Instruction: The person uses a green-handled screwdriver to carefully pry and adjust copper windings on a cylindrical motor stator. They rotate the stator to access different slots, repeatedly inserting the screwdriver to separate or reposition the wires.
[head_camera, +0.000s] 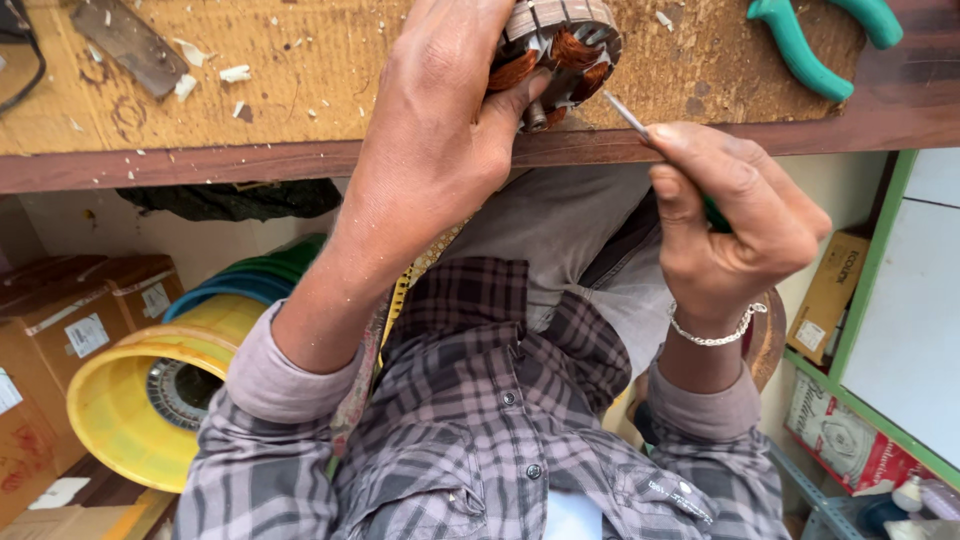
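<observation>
Closest to our eyes is our plaid shirt (480, 440), its lower part cut off by the frame edge. Our left hand (445, 120) reaches up to the workbench edge (200, 165) and wraps around a motor stator (560, 45) with copper windings; the thumb presses its lower side, while the other fingers are hidden behind the hand, so we cannot tell how they sit. Much of the stator is covered by that hand and its top runs out of view. Our right hand (735, 225), a silver bracelet (715, 335) at the wrist, has its fingers curled tight on a thin metal tool (630, 115) whose tip points at the stator; the green handle barely shows between the fingers.

On the bench, green pliers (810, 45) lie to the right, handles cut off. Below the bench, on the left, sit a yellow drum (120, 400) and cardboard boxes (70, 330), partly hidden by our arm.
</observation>
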